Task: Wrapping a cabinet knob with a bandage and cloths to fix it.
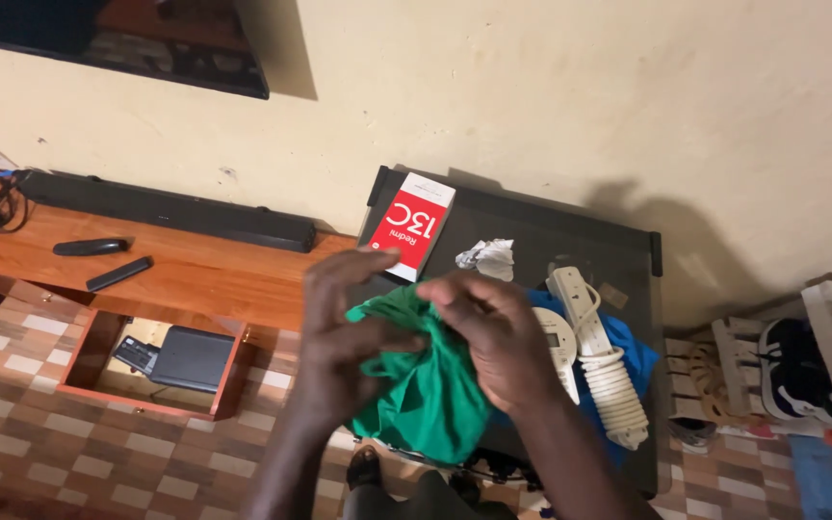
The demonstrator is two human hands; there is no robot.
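I am looking down at both my hands gathering a green cloth [430, 390] in front of me, above a dark case [570, 231] that is sitting against the wall. My left hand [339, 351] is curling around the cloth's left edge, fingers spread and partly closed on the fabric; my right hand [493, 337] is pinching the bunched top from the right, so both are gripping the same piece and neither is nearer than the other. The cloth is hanging down from my hands, its long axis running roughly top to bottom, its loose end draping toward me. Just right of my right hand, a white power strip [594, 332] with its coiled cord is lying on a blue cloth [637, 361] on the case. A red and white box [414, 226] and a crumpled white paper [486, 257] are resting farther back. To the left, an open wooden drawer [89, 361] is holding a black box-shaped device [185, 358].
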